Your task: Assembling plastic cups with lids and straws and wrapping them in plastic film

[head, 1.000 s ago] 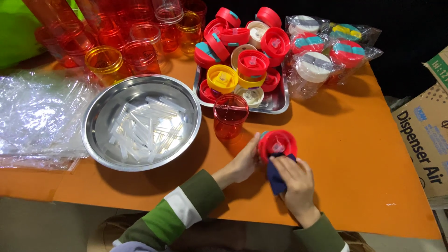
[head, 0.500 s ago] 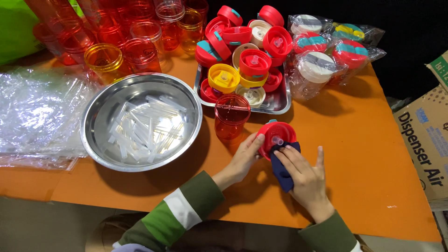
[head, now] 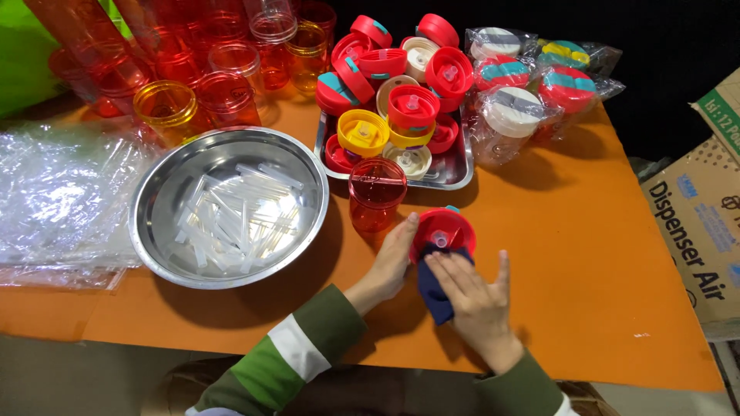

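Holding a red lid (head: pixel 441 231) at the near middle of the orange worktop (head: pixel 586 254), the left hand (head: pixel 391 260) curls its fingers (head: pixel 407 231) around the lid's left edge. The right hand (head: pixel 474 296) lies with fingers flat and almost straight on a dark blue cloth (head: pixel 433 289), pressing it against the near side of the lid. So the lid sits between both hands, its left rim touching the left fingers and its near part under the cloth.

One red transparent cup (head: pixel 376 192) stands just beyond the lid, apart from it. One round steel bowl (head: pixel 162 192) is at the left, with many short clear straws (head: pixel 231 216) inside; I cannot count them exactly. One steel tray (head: pixel 455 171) at the far middle carries a heap of lids (head: pixel 401 100), about a dozen, mostly red, one yellow and a few white. Four wrapped cups in clear bags (head: pixel 532 85) lie to the right of the tray. At the far left stands a group of about ten empty cups (head: pixel 223 69), red and amber. Clear plastic bags (head: pixel 54 200) lie at the left edge, and one cardboard box (head: pixel 701 223) is at the right.
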